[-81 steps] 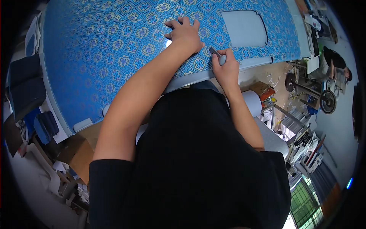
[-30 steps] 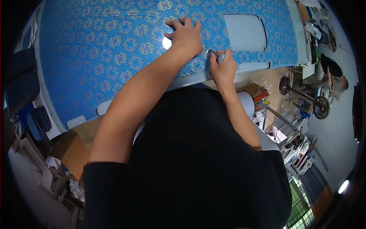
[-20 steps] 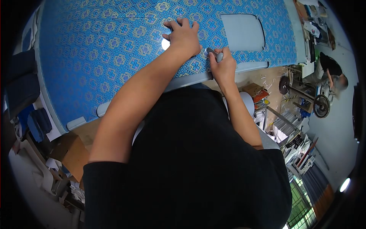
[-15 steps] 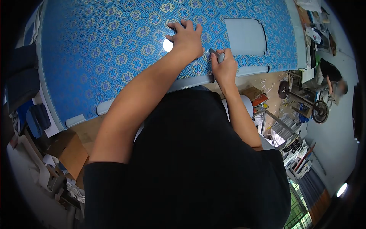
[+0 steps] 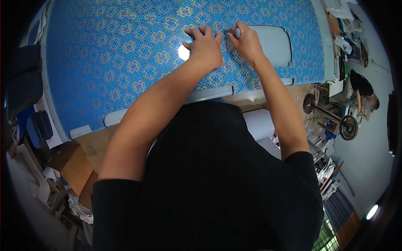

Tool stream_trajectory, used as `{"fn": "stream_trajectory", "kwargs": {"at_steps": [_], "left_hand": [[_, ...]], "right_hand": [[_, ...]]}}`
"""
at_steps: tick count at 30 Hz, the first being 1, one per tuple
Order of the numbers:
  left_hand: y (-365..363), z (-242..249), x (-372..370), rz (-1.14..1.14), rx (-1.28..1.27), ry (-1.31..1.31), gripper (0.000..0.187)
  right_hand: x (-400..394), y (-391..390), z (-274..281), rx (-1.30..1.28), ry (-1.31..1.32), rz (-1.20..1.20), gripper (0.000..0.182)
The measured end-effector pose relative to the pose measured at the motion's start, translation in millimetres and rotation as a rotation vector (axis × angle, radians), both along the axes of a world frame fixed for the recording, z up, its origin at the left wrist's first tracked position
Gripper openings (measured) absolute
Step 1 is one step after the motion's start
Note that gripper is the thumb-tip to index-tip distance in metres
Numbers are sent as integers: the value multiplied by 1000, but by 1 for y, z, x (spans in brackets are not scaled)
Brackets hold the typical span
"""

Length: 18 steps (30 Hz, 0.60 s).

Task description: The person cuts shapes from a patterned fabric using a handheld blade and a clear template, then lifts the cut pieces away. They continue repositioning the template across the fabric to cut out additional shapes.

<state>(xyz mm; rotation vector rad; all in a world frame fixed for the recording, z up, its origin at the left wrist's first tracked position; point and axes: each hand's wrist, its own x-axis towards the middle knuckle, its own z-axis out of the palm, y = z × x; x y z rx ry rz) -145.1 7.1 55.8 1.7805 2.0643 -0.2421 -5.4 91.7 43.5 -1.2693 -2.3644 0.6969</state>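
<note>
A blue sheet with a woven-looking geometric pattern (image 5: 142, 62) covers the table. My left hand (image 5: 206, 49) presses down on it with fingers spread; a small dark edge shows beneath the fingers, too hidden to name. To its right, my right hand (image 5: 249, 44) is closed around a grey utility knife (image 5: 237, 33), its tip close to the sheet near my left fingertips. A pale grey panel with a dark rounded edge (image 5: 274, 46) lies on the sheet just beyond my right hand. A bright white round spot (image 5: 183, 52) shows beside my left thumb.
Pale grey strips (image 5: 209, 94) run along the table's near edge. An open cardboard box (image 5: 73, 167) stands at lower left. Away to the right are a wheeled metal stand (image 5: 328, 112), stacked materials and another person (image 5: 362, 85) bending over something.
My right hand has moved away from me with the utility knife, from the near edge to beside the left fingertips. My left hand stays nearly in place.
</note>
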Motion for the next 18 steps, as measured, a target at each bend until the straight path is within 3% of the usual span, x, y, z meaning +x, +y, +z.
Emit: {"fn": "stream_trajectory", "kwargs": {"at_steps": [6, 18], "left_hand": [[-2, -1, -1, -15, 31, 11, 90], [-15, 3, 1, 104, 115, -63, 87]], "right_hand": [[-10, 29, 12, -64, -103, 157, 24], [0, 77, 3, -82, 31, 528, 24]]}}
